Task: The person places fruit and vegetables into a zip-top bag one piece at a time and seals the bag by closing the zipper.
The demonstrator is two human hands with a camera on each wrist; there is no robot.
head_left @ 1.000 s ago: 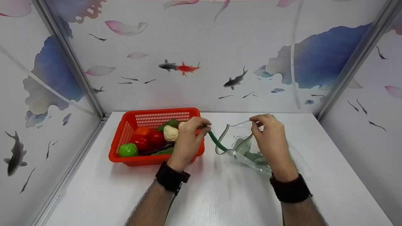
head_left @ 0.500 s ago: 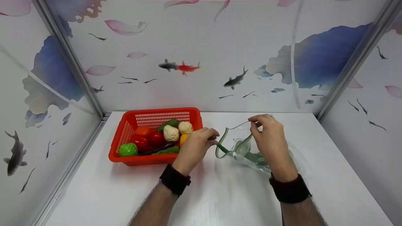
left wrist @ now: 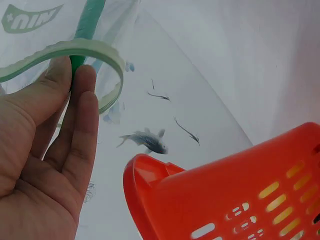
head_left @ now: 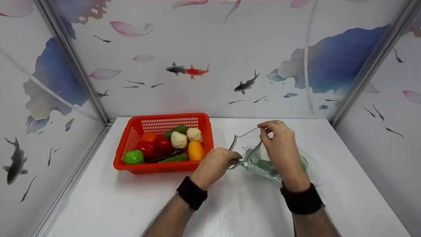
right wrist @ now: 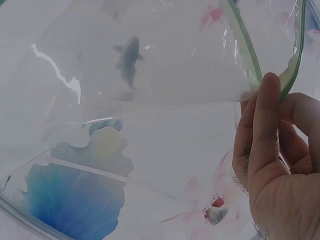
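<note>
White table (head_left: 108, 204), left hand (head_left: 214, 165) pinching long green vegetable (left wrist: 88, 24), right hand (head_left: 281, 148) gripping rim (right wrist: 247, 45) of clear bag (head_left: 263, 173)

Left hand (left wrist: 50, 175) at left of view, palm showing, thumb and fingertips pinching lower end of green stalk (left wrist: 89, 22). Stalk slanted upward behind green rim (left wrist: 107, 51) of clear bag (left wrist: 55, 37); rim curved round in loop near fingertips. Bag bore green label (left wrist: 29, 21), pale letters upside down. Red basket (left wrist: 200, 195) at lower right, apart from hand, yellow showing through slots. Grey fish (left wrist: 146, 141) pictured beyond.
</note>
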